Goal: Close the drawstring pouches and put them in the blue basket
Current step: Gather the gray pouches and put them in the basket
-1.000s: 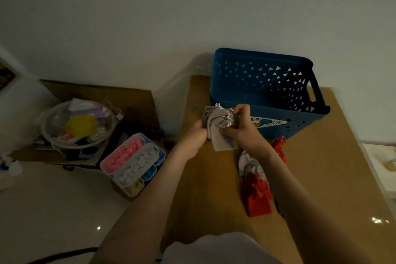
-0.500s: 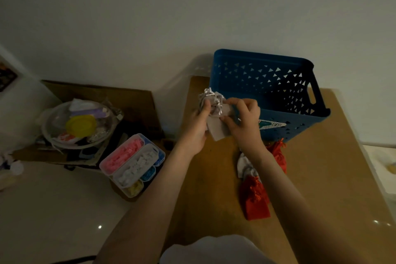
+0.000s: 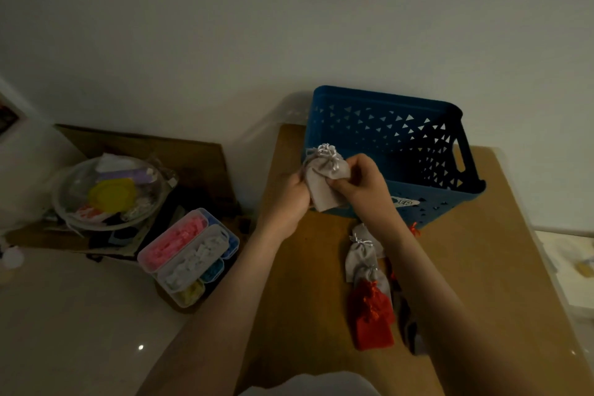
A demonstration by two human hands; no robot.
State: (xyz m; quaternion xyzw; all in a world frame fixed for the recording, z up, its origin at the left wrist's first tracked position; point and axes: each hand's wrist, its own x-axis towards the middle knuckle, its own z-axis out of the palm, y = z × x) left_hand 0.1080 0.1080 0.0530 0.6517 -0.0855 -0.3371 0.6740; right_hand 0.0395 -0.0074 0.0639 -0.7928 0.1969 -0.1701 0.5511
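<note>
A grey pouch (image 3: 324, 180) is held tight by the left hand (image 3: 291, 199) and right hand (image 3: 361, 183), just in front of the blue basket (image 3: 382, 100). Its top looks pulled shut; next it should be dropped inside.

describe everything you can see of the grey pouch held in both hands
The small grey fabric drawstring pouch looks like soft matte cloth, roughly rectangular. Its neck looks gathered at the top, with a silvery-white cord bunched there. It is held upright, slightly tilted, above the brown table, in front of the near left corner of the blue plastic basket. The left hand holds its left edge; the right hand pinches its right side. Its lower corner hangs free.
</note>
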